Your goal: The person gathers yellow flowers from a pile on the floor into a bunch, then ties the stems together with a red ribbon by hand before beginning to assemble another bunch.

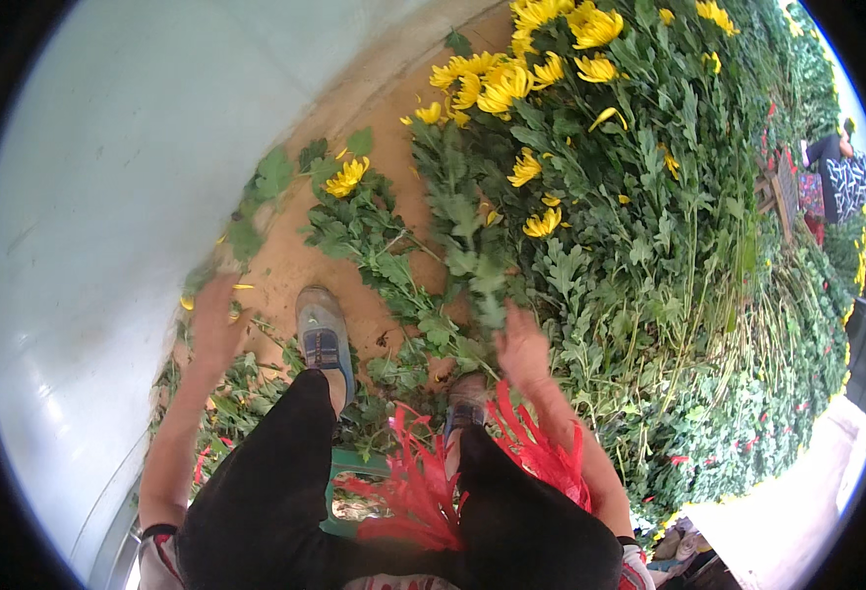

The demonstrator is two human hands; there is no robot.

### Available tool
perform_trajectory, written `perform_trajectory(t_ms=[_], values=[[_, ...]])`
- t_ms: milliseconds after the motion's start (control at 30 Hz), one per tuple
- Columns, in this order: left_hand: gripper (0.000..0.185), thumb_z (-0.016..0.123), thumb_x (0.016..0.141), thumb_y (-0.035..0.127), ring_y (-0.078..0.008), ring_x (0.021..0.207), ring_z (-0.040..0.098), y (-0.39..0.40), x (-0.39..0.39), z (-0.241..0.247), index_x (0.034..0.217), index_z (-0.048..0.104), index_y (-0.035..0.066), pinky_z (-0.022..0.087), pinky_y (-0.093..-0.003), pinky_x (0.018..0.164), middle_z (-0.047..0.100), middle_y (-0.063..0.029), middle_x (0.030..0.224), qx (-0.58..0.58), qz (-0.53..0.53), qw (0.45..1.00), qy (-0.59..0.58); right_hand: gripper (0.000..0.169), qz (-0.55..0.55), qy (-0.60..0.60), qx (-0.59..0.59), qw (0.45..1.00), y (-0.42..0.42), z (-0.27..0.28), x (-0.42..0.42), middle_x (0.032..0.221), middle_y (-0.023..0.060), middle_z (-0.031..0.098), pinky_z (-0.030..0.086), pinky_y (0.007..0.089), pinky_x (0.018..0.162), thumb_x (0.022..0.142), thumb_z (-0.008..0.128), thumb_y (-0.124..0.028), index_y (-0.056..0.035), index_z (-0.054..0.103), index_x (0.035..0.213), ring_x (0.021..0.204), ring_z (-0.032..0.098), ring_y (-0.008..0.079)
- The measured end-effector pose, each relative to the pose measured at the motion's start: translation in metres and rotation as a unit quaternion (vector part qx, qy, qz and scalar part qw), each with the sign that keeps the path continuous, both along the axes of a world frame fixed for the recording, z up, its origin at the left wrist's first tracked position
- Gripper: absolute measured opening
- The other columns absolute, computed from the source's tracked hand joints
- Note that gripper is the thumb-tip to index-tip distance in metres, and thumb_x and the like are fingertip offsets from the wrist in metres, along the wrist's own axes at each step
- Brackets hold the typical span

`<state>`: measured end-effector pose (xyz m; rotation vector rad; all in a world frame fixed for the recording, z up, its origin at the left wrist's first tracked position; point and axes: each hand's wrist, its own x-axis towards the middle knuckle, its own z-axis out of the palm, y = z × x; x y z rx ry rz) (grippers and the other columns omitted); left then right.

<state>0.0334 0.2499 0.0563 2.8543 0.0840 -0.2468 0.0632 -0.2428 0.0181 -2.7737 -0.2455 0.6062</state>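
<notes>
Low on the left, beside the pale wall, my left hand [217,328] is blurred, with its thumb apart from the fingers and nothing visible in it. Loose green leaves [245,234] lie just beyond its fingertips. My right hand [523,350] is at the near edge of a large heap of yellow chrysanthemums [624,169]. Its fingertips meet a blurred leafy chrysanthemum stem [470,251]; the blur hides whether they grip it. Between the hands, a separate chrysanthemum stem with one yellow bloom [346,177] lies on the brown floor [274,269].
Red strips [422,487] hang around my right knee. A green plastic stool [355,462] shows between my legs. My shoes [322,328] stand among fallen leaves. The smooth pale wall [130,184] bounds the left side. Far right, another person [846,184] sits beyond the heap, near a wooden frame [781,195].
</notes>
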Motion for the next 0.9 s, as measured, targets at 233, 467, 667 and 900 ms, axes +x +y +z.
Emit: perform_trajectory(t_ms=[233, 467, 667, 900], values=[[0.048, 0.071, 0.082, 0.026, -0.0327, 0.115, 0.053, -0.171, 0.088, -0.02, 0.123, 0.056, 0.006, 0.035, -0.0454, 0.107, 0.058, -0.015, 0.121, -0.106, -0.275, 0.952, 0.09, 0.056, -0.059, 0.003, 0.079, 0.995, 0.006, 0.005, -0.032, 0.111, 0.0193, 0.058, 0.051, 0.0458, 0.076, 0.081, 0.071, -0.015, -0.0062, 0.048, 0.131, 0.096, 0.06, 0.0411], [0.057, 0.066, 0.088, 0.034, -0.0316, 0.1, 0.06, -0.182, 0.071, -0.016, 0.134, 0.047, 0.006, 0.044, -0.0444, 0.088, 0.063, -0.0141, 0.108, -0.209, -0.175, 0.96, 0.071, 0.036, -0.069, -0.026, 0.142, 0.987, -0.005, 0.019, -0.038, 0.103, 0.0185, 0.06, 0.048, 0.0455, 0.072, 0.082, 0.074, -0.019, -0.0018, 0.058, 0.109, 0.089, 0.058, 0.0431], [0.059, 0.065, 0.089, 0.035, -0.0379, 0.102, 0.058, -0.195, 0.085, -0.047, 0.136, 0.046, 0.005, 0.048, -0.0467, 0.089, 0.06, -0.0177, 0.115, -0.221, -0.113, 0.949, 0.197, 0.036, -0.093, -0.052, 0.196, 0.975, -0.009, 0.011, -0.042, 0.109, 0.0209, 0.058, 0.049, 0.0431, 0.077, 0.085, 0.071, -0.02, 0.0007, 0.057, 0.112, 0.094, 0.057, 0.0445], [0.053, 0.064, 0.089, 0.03, -0.0376, 0.105, 0.058, -0.196, 0.079, -0.047, 0.132, 0.049, 0.004, 0.048, -0.0457, 0.088, 0.059, -0.0184, 0.114, -0.276, -0.131, 0.941, 0.144, 0.047, -0.165, 0.05, 0.22, 0.96, -0.01, -0.006, -0.021, 0.093, 0.0184, 0.066, 0.05, 0.0364, 0.074, 0.081, 0.078, -0.022, 0.0, 0.056, 0.117, 0.081, 0.063, 0.034]])
